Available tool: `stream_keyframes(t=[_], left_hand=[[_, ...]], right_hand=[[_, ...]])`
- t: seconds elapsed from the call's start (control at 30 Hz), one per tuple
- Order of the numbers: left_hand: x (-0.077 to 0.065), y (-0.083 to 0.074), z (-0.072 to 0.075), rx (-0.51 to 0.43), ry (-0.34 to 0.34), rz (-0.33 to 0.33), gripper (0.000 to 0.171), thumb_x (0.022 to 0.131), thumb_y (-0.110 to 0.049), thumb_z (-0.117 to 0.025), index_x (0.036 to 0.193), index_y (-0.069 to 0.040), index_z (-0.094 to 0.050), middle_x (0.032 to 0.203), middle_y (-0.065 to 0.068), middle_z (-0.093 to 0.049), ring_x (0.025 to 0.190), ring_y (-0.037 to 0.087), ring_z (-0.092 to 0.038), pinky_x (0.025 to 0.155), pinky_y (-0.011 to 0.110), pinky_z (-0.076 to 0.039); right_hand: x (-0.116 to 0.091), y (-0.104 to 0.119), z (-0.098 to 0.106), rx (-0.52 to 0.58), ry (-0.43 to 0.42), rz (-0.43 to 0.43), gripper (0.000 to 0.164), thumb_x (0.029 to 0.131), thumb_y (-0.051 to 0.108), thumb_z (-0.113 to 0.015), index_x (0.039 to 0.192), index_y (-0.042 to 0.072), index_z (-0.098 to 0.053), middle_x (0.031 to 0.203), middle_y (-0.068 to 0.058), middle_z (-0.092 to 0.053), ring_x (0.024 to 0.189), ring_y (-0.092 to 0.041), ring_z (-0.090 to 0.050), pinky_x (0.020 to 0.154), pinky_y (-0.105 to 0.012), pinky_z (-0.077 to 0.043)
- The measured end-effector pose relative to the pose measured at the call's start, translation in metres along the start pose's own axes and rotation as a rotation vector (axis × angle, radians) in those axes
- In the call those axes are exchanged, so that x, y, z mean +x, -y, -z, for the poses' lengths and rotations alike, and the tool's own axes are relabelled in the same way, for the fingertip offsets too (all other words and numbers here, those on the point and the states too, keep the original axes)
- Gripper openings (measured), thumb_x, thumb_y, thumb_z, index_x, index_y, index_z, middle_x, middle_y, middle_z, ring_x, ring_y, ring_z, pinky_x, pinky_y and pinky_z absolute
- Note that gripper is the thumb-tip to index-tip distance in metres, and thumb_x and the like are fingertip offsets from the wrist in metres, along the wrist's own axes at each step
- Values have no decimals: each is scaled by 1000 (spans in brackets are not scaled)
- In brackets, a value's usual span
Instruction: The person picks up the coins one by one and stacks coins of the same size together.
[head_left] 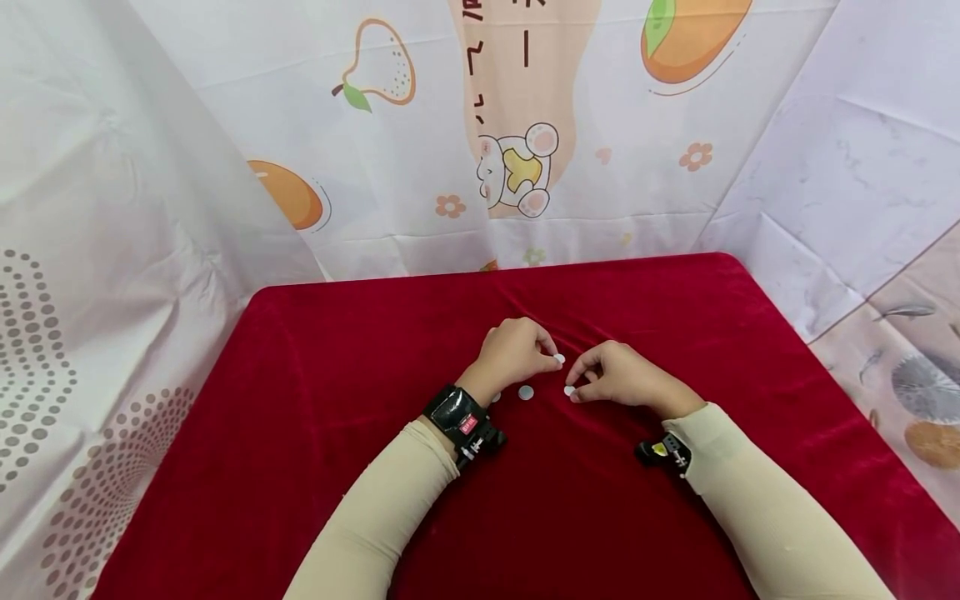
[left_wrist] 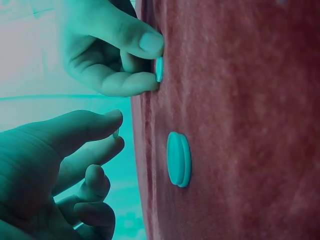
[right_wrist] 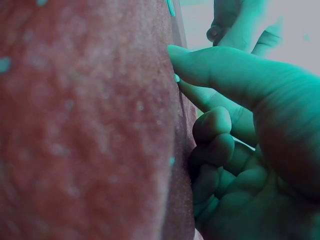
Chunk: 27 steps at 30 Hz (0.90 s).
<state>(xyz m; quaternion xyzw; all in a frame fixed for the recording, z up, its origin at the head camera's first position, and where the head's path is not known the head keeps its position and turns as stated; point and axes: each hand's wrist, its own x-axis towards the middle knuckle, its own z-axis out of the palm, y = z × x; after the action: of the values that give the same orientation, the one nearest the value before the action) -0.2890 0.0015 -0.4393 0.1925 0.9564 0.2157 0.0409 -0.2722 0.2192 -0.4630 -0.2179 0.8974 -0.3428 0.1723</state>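
Over the middle of the red cloth, my left hand [head_left: 516, 352] pinches a small white disc [head_left: 559, 358] between thumb and forefinger. In the left wrist view only a thin edge of that disc shows at the fingertips. Just to the right, my right hand [head_left: 622, 375] pinches another white disc [head_left: 569, 391] close against the cloth, its other fingers curled in. Between the wrists lies a round pale disc [head_left: 526, 392]; the left wrist view shows it as two layers, like a stacked pair [left_wrist: 178, 160]. One more pale disc [head_left: 496, 397] is partly hidden by the left wrist.
Red velvet cloth [head_left: 360, 350] covers the table, with some creases near the hands. A white curtain with fruit and bear prints [head_left: 420, 150] hangs behind the far edge. More patterned sheets hang at left and right. Each wrist wears a black camera mount [head_left: 459, 419].
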Motion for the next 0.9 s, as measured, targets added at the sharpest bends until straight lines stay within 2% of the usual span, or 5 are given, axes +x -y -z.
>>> stream_keyframes(t=[0.1, 0.33, 0.63, 0.9], left_hand=[[-3, -1, 0, 1, 3, -10, 11, 85, -46, -84, 87, -34, -83, 65, -21, -64, 71, 4, -57, 75, 33, -48], [-9, -3, 1, -2, 27, -19, 12, 86, -44, -84, 88, -32, -83, 57, -15, -61, 65, 6, -57, 72, 31, -45], [-16, -2, -1, -38, 55, -28, 13, 85, -43, -85, 89, -31, -84, 59, -15, -62, 65, 5, -58, 74, 32, -45], [-20, -1, -5, -35, 58, -50, 10, 83, -42, -86, 85, -33, -83, 57, -15, -61, 62, 6, -56, 66, 27, -44]], right_hand=[[0, 0, 0, 3, -1, -1, 16, 79, 21, -89, 88, 31, -80, 58, 3, -55, 55, -9, -47, 55, -24, -40], [-1, 2, 1, 34, 12, -12, 15, 80, 20, -89, 88, 28, -80, 58, 2, -55, 55, -9, -47, 55, -24, -40], [0, 1, 0, 30, 13, -8, 16, 79, 20, -89, 88, 29, -80, 58, 2, -57, 54, -10, -47, 54, -24, -40], [-1, 1, 0, 0, -9, 2, 18, 77, 20, -90, 87, 29, -79, 59, 3, -55, 54, -8, -47, 55, -23, -39]])
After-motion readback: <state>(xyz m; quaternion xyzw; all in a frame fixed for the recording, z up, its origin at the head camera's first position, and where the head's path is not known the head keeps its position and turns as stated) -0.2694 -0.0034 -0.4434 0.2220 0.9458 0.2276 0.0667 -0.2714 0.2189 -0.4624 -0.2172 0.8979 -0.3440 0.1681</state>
